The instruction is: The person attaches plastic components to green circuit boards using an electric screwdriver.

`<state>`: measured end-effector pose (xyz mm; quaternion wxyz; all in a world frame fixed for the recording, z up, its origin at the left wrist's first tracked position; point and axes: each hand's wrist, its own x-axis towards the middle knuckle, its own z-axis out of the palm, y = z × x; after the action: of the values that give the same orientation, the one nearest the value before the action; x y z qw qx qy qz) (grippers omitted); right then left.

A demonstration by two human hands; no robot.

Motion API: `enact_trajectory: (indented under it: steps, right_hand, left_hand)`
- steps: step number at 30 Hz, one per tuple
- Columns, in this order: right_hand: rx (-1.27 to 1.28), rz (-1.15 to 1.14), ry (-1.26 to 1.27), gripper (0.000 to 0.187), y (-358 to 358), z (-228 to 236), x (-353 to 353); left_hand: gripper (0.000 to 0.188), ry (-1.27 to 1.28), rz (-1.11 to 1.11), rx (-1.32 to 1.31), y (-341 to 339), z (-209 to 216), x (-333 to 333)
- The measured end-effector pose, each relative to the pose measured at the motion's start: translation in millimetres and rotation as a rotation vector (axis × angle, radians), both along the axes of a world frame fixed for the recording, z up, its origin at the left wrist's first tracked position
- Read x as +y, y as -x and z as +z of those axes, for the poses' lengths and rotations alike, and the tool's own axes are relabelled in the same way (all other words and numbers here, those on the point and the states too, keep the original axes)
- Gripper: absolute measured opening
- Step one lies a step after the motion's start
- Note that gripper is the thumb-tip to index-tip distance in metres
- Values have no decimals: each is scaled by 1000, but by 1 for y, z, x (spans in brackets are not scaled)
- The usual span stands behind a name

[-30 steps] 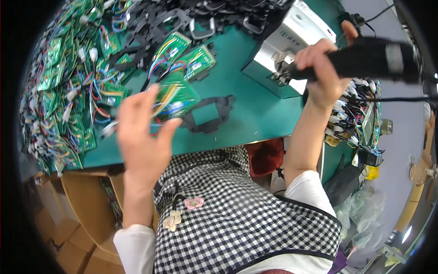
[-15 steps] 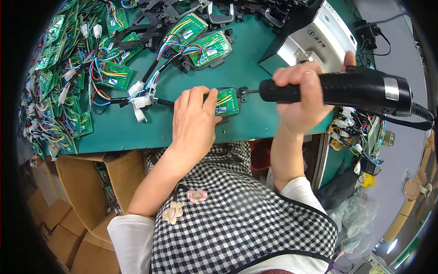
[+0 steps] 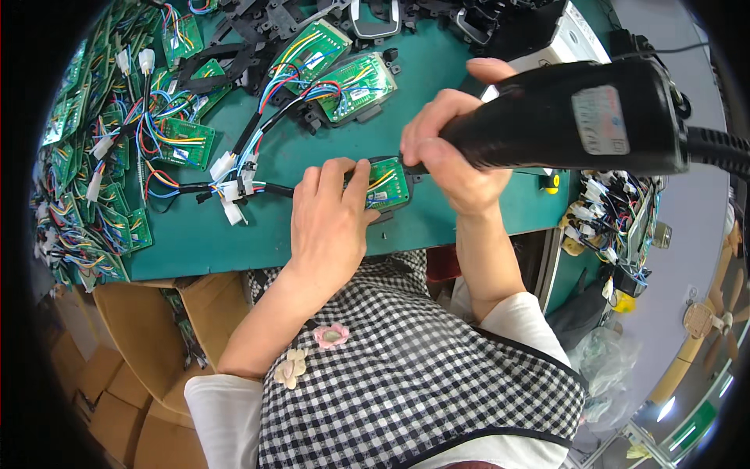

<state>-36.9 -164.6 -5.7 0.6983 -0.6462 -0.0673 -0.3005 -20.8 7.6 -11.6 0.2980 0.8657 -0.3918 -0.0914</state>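
Note:
My right hand is wrapped round a black corded electric screwdriver, tilted with its rear end raised toward the right. The driver's nose is down at the upper right corner of a green circuit board; the bit's tip is hidden by my fingers. This board sits in a black plastic base on the green table. My left hand grips the board's left side, covering part of it. A bundled wire harness with white connectors runs out to the left from under that hand.
Two wired boards lie beyond my hands. Many more boards are heaped at the left, and black plastic parts at the back. A white-and-black box stands back right, partly behind the screwdriver. Cardboard boxes are below left.
My right hand has brought the screwdriver left to the board's corner, and its rear end has swung up closer to view. My left hand stays on the board.

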Motion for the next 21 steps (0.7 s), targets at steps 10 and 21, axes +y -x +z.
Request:
enact_trajectory:
  steps: [10,21]
  right_hand:
    - [-341,-603,-25,62,44,69,-58]
    - [-183,-463,-144,71,47,50,-20]
  left_hand:
    - [64,41,-43,-26,-1,3,12]
    - [49,59,-58,-129,-13,-8,7]
